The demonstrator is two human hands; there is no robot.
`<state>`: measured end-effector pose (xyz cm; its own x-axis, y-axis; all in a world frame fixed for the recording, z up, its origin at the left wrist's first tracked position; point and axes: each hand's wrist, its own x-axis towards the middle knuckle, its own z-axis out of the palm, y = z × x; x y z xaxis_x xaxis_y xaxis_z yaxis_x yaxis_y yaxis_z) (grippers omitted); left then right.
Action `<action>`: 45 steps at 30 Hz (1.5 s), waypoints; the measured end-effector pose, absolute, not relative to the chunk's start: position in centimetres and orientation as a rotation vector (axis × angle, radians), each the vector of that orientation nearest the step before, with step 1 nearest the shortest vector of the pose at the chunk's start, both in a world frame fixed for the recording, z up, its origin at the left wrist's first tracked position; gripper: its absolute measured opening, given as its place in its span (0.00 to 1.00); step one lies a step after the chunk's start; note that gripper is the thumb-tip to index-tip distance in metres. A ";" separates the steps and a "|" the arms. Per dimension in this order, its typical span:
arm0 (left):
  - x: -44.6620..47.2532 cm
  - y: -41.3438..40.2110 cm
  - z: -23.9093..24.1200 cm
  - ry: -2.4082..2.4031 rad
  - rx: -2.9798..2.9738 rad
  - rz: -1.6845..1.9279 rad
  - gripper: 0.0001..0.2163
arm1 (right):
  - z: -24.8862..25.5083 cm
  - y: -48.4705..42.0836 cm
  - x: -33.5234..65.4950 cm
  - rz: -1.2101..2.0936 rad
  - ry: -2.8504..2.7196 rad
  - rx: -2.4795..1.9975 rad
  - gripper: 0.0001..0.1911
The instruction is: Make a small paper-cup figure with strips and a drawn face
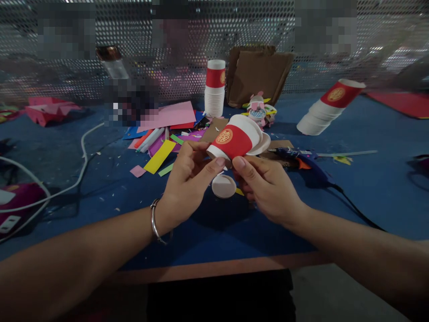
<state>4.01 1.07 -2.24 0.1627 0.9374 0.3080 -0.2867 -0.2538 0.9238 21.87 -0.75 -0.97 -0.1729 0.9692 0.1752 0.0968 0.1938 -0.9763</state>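
Note:
Between my two hands, above the blue table, is a red and white paper cup [238, 142] with a gold emblem, tipped on its side. My left hand [191, 181] pinches its narrow end on the left. Thumb and fingers of my right hand [264, 183] grip its lower side. Round white flaps stick out at the cup's wide end on the right; how they join it is unclear. Below the cup, a white paper disc [224, 186] lies on the table. To the right of my right hand rests a blue hot glue gun [306, 162].
Coloured paper scraps [161, 156] and markers spread left of centre. One cup stack [214, 96] stands upright; another stack [328, 108] leans at right. A small paper figure [258, 109] and brown cardboard [254, 76] are behind. A white cable [83, 156] runs to a power strip [20, 205].

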 end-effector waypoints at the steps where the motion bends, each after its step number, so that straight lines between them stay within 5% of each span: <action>1: 4.0 1.1 -2.2 0.705 1.307 1.371 0.16 | -0.9 -0.7 21.9 1.124 -1.502 -1.068 0.31; 33: 3.7 0.7 -2.1 0.762 1.832 1.528 0.14 | -0.7 -1.4 21.5 1.074 -1.513 -1.053 0.30; 45: 4.2 1.3 -1.6 0.714 1.476 1.427 0.20 | -0.6 -1.1 21.7 1.077 -1.489 -1.052 0.29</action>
<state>4.24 1.30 -1.61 0.1555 0.8903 0.4280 -0.1908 -0.3981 0.8973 21.65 -1.12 -0.58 -0.1446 0.9654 0.2170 0.0964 0.2320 -0.9679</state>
